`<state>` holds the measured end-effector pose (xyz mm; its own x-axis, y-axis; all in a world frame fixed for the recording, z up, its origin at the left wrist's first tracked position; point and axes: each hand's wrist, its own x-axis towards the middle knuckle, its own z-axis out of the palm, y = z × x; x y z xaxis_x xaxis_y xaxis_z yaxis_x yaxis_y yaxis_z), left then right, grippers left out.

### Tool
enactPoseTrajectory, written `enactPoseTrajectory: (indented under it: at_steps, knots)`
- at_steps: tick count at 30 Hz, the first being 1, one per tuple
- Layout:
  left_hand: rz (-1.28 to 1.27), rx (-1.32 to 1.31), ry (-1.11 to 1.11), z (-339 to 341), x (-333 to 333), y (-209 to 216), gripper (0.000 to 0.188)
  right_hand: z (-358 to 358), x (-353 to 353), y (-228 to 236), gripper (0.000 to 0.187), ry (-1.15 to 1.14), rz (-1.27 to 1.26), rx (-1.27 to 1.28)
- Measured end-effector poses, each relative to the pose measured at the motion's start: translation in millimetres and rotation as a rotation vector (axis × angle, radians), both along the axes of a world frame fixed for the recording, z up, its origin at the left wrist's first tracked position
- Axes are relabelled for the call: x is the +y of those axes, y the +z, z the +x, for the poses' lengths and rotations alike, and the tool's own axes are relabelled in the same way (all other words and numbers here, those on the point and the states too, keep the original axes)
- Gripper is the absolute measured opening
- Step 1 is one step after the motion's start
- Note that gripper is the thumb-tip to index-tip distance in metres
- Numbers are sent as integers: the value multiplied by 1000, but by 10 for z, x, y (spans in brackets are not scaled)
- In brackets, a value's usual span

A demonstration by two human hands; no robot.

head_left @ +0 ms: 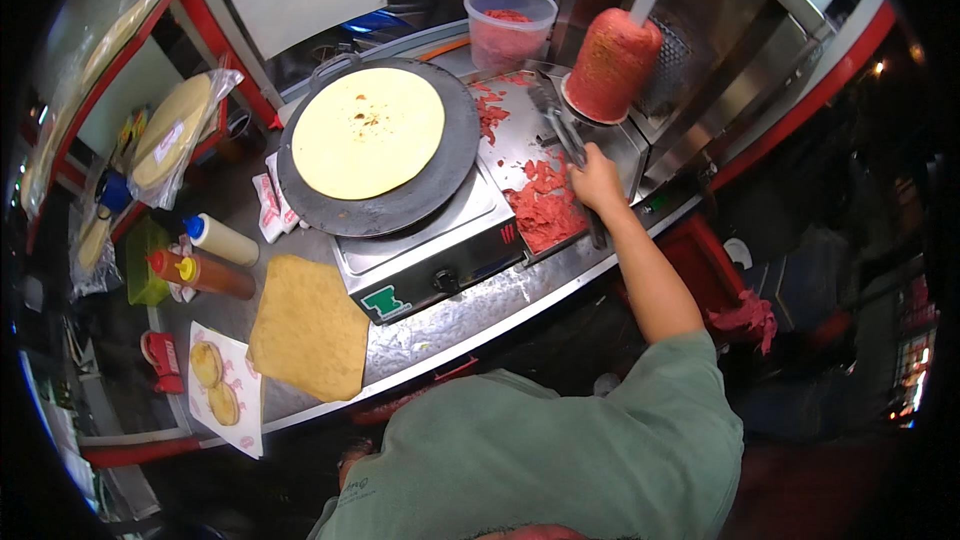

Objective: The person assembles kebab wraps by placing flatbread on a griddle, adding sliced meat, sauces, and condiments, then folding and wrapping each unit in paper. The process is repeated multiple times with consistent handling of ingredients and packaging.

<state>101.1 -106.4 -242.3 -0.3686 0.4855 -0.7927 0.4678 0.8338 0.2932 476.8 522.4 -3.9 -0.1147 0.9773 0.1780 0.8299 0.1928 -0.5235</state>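
My right hand (pixel 597 180) is closed round the handle of metal tongs (pixel 566 135). The tongs reach over a metal tray (pixel 510 145), just left of the foot of an upright spit of red meat (pixel 612 65). Shaved red meat (pixel 545 205) lies heaped in the near part of the tray, with smaller scraps farther back. Left of it, a pale round flatbread (pixel 368 130) lies on a black griddle (pixel 440 195) over a steel gas burner (pixel 430 260). Only a dim bit of my left hand or arm (pixel 355 452) shows beside my shirt; its fingers are hidden.
A clear tub of red meat (pixel 510 25) stands behind the tray. To the left are a white squeeze bottle (pixel 222 239), a brown-orange one (pixel 218 276), a tan square flatbread (pixel 310 328), and two bun halves (pixel 206 365) on paper. Bagged flatbreads (pixel 175 130) sit on a red-framed rack.
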Motion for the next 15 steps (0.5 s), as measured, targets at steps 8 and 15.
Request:
enactPoseTrajectory:
  at_steps: [8, 15]
  knots:
    - [-71, 91, -108, -289, 182, 340, 54, 62, -488, 203, 36, 302, -181, 317]
    - [-151, 149, -244, -498, 458, 582, 54, 358, -358, 354, 32, 117, -156, 41]
